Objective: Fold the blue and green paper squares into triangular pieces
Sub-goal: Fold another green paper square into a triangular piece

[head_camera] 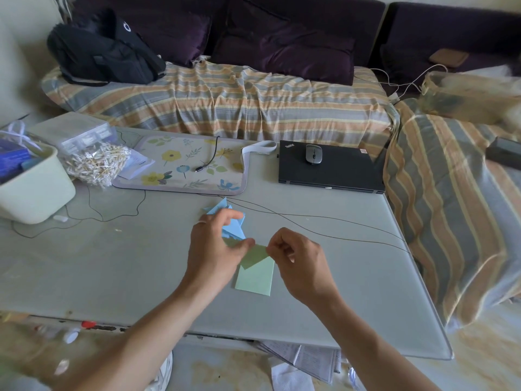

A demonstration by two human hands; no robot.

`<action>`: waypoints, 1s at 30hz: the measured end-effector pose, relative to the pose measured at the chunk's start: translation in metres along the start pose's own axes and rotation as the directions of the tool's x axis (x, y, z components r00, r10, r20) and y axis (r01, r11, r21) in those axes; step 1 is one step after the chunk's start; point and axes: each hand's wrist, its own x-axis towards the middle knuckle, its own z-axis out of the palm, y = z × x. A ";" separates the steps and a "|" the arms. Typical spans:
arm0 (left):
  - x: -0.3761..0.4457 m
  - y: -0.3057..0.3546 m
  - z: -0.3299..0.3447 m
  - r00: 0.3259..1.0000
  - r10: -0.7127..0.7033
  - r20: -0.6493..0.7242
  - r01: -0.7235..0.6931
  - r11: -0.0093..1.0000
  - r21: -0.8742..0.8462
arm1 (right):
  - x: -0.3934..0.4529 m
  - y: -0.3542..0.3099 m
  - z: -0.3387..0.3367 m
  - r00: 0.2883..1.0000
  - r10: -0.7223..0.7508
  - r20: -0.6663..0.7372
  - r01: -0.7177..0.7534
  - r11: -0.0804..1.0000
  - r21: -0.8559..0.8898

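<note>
Both hands work one green paper (255,273) lying on the counter (112,263), near its front edge. Left hand (215,248): thumb and fingers pinch the left end of the paper's folded-over top flap. Right hand (300,259): fingertips pinch the right end of the same flap, remaining fingers curled. The flap is turned down toward the person and shows as a darker green triangle over the lighter sheet below.

Blue paper pieces (229,221), apparently already folded, sit just beyond the left hand, partly hidden by it.

Step in hand, as judged: a diagonal fold on the green sheet, not yet creased flat.

Next move calls for aligning the flap edge with the sheet edge, holding one end fixed, and pressing along the fold line against the counter.
</note>
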 end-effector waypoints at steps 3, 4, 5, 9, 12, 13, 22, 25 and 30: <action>-0.003 0.004 -0.001 0.990 0.109 0.091 -0.128 0.964 0.232 | -0.002 0.002 0.002 0.999 -0.037 0.002 0.037 0.999 -0.006; -0.005 0.006 0.000 0.985 0.104 0.136 -0.136 0.959 0.249 | -0.002 0.002 0.003 1.000 -0.029 0.004 0.029 1.000 -0.007; -0.007 0.006 0.001 0.980 0.097 0.172 -0.137 0.960 0.243 | -0.002 0.002 0.003 1.000 -0.015 0.006 0.015 1.000 -0.013; -0.007 0.004 0.002 0.978 0.052 0.201 -0.093 0.975 0.203 | -0.002 0.000 0.001 0.997 0.072 0.000 -0.072 0.997 -0.014; -0.006 0.005 0.001 0.978 -0.010 0.208 -0.016 0.993 0.121 | -0.001 -0.001 -0.002 0.995 0.093 -0.018 -0.093 0.996 0.006; -0.006 0.006 0.001 0.979 -0.026 0.204 0.004 0.994 0.106 | -0.001 -0.001 -0.002 0.996 0.088 -0.021 -0.088 0.996 0.006; -0.008 0.006 0.001 0.979 -0.012 0.204 -0.015 0.991 0.130 | -0.001 0.000 0.001 0.998 0.002 0.069 -0.005 0.999 0.034; -0.009 0.006 0.001 0.979 -0.018 0.205 -0.007 0.992 0.124 | -0.002 -0.001 0.000 0.997 0.043 0.061 -0.045 0.998 0.035; -0.010 0.011 -0.001 0.989 -0.096 0.110 0.094 0.995 0.018 | -0.002 -0.006 0.003 0.990 0.132 -0.040 -0.133 0.991 -0.011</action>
